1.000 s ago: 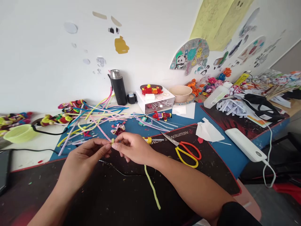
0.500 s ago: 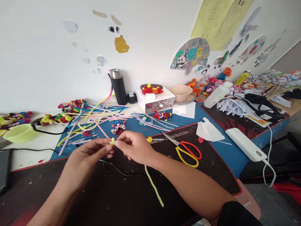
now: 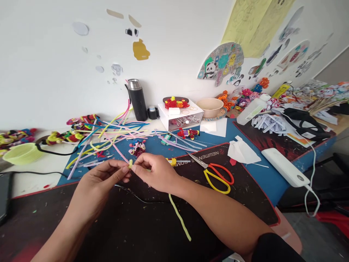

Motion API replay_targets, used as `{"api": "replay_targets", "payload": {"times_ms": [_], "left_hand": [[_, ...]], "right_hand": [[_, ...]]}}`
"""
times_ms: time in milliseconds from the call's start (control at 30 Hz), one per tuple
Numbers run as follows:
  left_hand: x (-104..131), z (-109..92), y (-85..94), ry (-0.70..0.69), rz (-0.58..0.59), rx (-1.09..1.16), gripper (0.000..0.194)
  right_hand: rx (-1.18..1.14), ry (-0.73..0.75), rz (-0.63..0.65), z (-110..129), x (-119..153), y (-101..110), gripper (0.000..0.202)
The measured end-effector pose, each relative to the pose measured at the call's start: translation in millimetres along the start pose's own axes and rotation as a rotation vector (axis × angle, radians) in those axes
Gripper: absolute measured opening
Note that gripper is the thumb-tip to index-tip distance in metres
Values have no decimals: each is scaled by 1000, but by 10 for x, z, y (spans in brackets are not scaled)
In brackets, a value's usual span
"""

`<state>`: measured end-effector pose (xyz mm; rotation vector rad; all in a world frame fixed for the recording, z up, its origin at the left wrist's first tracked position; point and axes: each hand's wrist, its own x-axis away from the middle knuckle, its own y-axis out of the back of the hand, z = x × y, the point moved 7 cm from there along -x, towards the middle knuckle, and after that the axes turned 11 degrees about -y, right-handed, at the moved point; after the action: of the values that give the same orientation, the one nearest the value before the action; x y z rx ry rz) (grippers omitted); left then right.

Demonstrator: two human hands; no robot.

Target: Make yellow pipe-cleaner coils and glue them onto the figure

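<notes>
A small pale yellow-green twisted piece (image 3: 131,163) is pinched between the fingertips of my left hand (image 3: 100,183) and my right hand (image 3: 158,173). From under my right hand a yellow-green fuzzy stem (image 3: 180,219) hangs down over the black mat; whether it joins the small piece is hidden by the hand. Just behind my fingers stands a small dark red and white figure (image 3: 138,147). Scissors (image 3: 216,177) with red and yellow handles lie open to the right of my right hand, near a yellow-handled tool (image 3: 171,161).
Colourful stems (image 3: 114,134) spread at the back left, near a black thermos (image 3: 137,100). A white drawer box (image 3: 181,115), beige bowl (image 3: 209,108), clear bottle (image 3: 252,109) and white power bank (image 3: 285,166) stand or lie farther back and right.
The small piece has turned slightly between my fingertips. My right hand has shifted a little, and more of the yellow-handled tool shows beside it.
</notes>
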<state>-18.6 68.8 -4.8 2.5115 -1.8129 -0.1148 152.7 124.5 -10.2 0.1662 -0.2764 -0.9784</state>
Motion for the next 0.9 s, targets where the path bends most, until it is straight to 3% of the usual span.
{"api": "replay_targets", "payload": {"times_ms": [233, 467, 900], "left_hand": [[-4, -79, -6, -69, 54, -105, 52], [-10, -32, -49, -4, 67, -41, 58], [-25, -105, -30, 11, 215, -241, 62]], "right_hand": [[-184, -59, 145, -64, -7, -70, 25], [-230, -55, 134, -52, -26, -48, 23], [-262, -49, 129, -9, 0, -40, 19]]}}
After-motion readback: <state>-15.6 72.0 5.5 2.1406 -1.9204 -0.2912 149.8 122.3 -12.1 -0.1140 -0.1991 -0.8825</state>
